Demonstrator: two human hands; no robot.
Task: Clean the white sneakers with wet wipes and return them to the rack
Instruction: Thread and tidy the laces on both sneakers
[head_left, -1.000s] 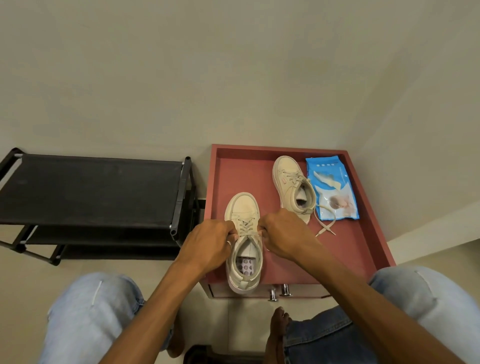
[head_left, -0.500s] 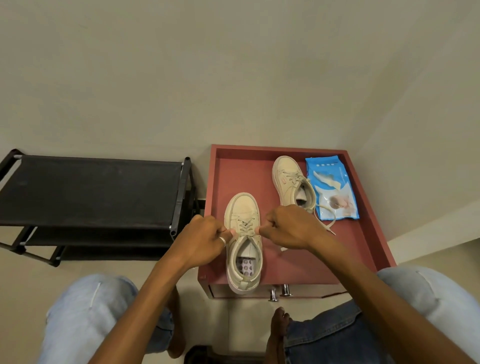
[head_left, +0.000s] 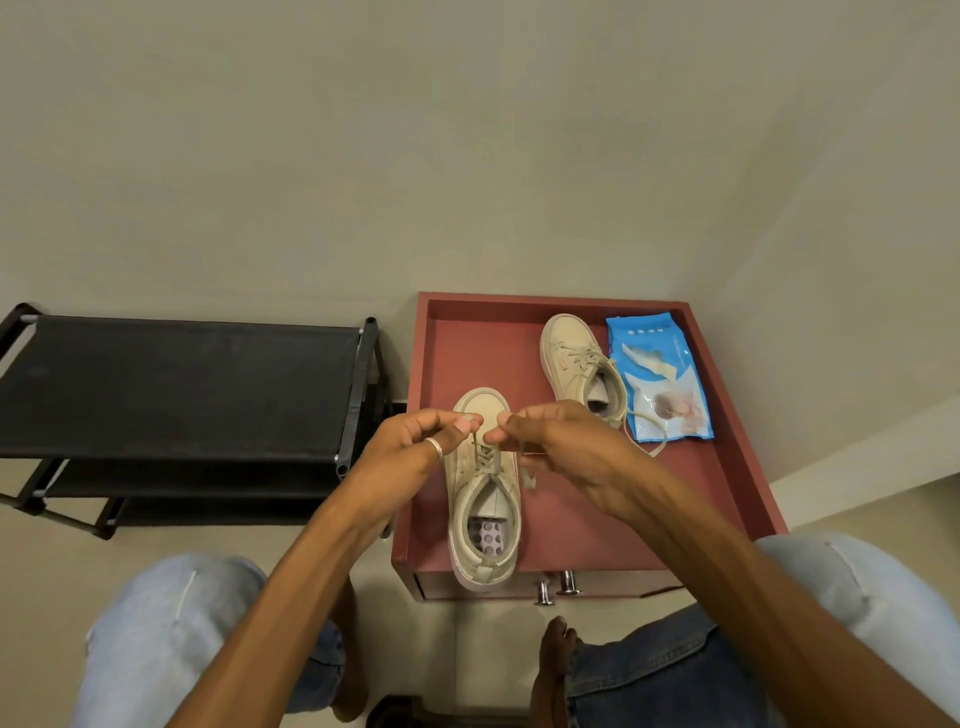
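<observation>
Two cream-white sneakers sit on a red cabinet top (head_left: 571, 525). The near sneaker (head_left: 485, 512) points away from me, its heel over the front edge. My left hand (head_left: 410, 452) and my right hand (head_left: 558, 441) hover over its laces, each pinching a lace end above the toe. The far sneaker (head_left: 576, 364) lies at the back with its laces loose. Beside it on the right lies a blue pack of wet wipes (head_left: 660, 379). A black shoe rack (head_left: 176, 384) stands to the left.
The cabinet top has a raised rim (head_left: 550, 299) and two metal knobs (head_left: 556, 590) on its front. Walls close in behind and on the right. My knees in jeans frame the bottom, and a bare foot (head_left: 556, 660) rests on the floor below the cabinet.
Both hands have risen from the sides of the near sneaker's opening and moved forward over its toe, drawing the lace ends up and together.
</observation>
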